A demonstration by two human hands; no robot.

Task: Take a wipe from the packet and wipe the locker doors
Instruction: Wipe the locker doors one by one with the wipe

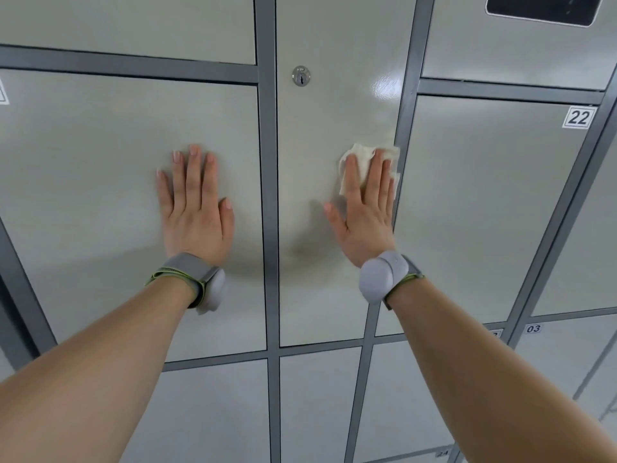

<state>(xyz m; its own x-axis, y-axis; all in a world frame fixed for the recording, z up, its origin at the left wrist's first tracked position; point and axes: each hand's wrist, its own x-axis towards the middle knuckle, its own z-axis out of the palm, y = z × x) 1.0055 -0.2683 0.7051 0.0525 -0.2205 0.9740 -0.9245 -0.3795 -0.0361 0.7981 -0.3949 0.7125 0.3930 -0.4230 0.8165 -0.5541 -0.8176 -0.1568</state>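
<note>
A person is standing close to a wall of pale grey lockers, with two bare forearms reaching forward into view. The left hand (195,208) is lying flat and open against the left locker door (100,178), fingers straight and pointing up, holding nothing. The right hand (365,212) is also lying open with straight fingers pointing up, and it is pressing a crumpled white wipe (362,155) against the middle locker door (334,95).

The wipe is sitting under the fingers of the right hand rather than under the palm. Its creased edges are showing above the fingertips and along the little-finger side, and a strip is showing between the fingers. It is lying at the right edge of the middle door, touching or just overlapping the dark grey frame there; which of the two is hard to tell. The wipe is well apart from the left hand, with a vertical frame bar (268,195) running between the two hands.

A round metal lock (301,76) is sitting on the middle door, above and to the left of the wipe. Each wrist is wearing a grey band with a rounded grey pod: the left wristband (193,279) and the right wristband (384,275). Further right, the right locker door (484,212) is carrying a label reading 22 (578,117) in its top corner, and a lower door is showing a label reading 03 (533,328).
</note>
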